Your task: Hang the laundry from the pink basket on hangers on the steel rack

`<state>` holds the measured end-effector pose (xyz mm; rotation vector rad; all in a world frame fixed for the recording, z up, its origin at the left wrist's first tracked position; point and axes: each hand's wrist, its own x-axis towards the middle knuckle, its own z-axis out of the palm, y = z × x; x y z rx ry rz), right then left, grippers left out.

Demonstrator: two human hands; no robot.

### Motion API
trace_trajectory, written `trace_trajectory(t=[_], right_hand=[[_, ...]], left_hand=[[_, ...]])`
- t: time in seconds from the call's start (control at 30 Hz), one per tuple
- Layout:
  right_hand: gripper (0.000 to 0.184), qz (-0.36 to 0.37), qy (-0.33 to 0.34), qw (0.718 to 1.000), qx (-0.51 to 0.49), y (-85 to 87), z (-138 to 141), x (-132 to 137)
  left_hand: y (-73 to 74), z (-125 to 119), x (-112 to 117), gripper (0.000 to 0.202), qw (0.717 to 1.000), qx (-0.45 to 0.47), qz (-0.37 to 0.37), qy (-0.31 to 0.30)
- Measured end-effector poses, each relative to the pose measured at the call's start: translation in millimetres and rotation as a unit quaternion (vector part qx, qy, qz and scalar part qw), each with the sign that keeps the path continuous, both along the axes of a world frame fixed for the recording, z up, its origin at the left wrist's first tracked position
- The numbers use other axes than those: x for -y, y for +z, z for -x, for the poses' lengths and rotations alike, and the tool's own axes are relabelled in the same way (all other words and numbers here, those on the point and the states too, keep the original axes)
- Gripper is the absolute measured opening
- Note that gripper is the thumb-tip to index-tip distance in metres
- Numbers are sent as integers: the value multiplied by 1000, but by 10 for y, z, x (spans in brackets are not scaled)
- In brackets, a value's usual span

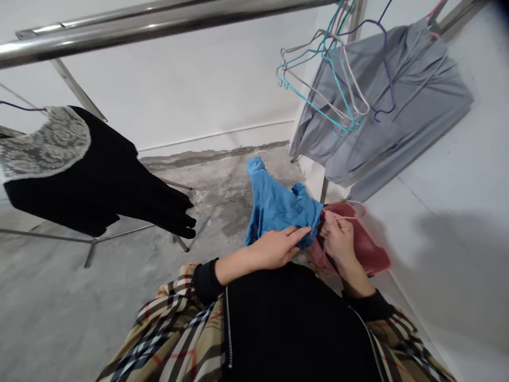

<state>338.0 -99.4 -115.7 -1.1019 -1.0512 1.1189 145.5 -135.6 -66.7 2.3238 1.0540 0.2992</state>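
Below a metal rail (pixel 159 30), in the head view, our only one, we have a blue garment (pixel 274 204) spread in front of our body, above the concrete floor (pixel 59 297). Our left hand (pixel 278 248) lies across its near edge, fingers stretched over the cloth; the thumb is hidden, so we cannot tell whether it pinches the fabric or merely steadies it. Our right hand (pixel 338 233) is curled tight, gripping a thin pink wire (pixel 348 217) at the garment's right end; we take this for a hanger, though the cloth and our fingers cover much of it. Just beyond and beneath that hand is a pink basket (pixel 369 246), close to the wall. On our left hangs a black top (pixel 107 175) with a patterned collar; at upper right we see a grey garment (pixel 377 106) and, nearer to us, a cluster of bare hangers (pixel 342 93). As we judge it, the step in hand is fitting the blue cloth onto the pink wire. The next move probably calls for our left hand to hold the opening wide while our right works the wire inside, minding that the soft fabric doesn't bunch or snag.
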Motion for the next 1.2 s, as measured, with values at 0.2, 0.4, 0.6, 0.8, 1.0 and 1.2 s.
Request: trace_trajectory(t=[0.2,0.4,0.6,0.8,1.0,1.2], right_hand=[[51,-47,12,996,-70,163,-223,-71],[40,-98,37,994,-7,270,-202,-142],[36,-135,61,977,152,543,-47,-146],[19,-199,-66,945,252,467,-138,-94],[14,-186,-164,929,275,-46,-94,189],[29,7,89,971,221,-378,236,-23]], left_hand=[[138,397,-171,26,991,31,-127,32],[634,505,-409,27,888,14,-429,168],[846,456,-627,19,910,-140,-388,40],[809,587,-607,27,923,-162,-343,70],[842,814,-503,26,894,-149,-392,156],[897,826,-377,19,860,-123,-476,136]])
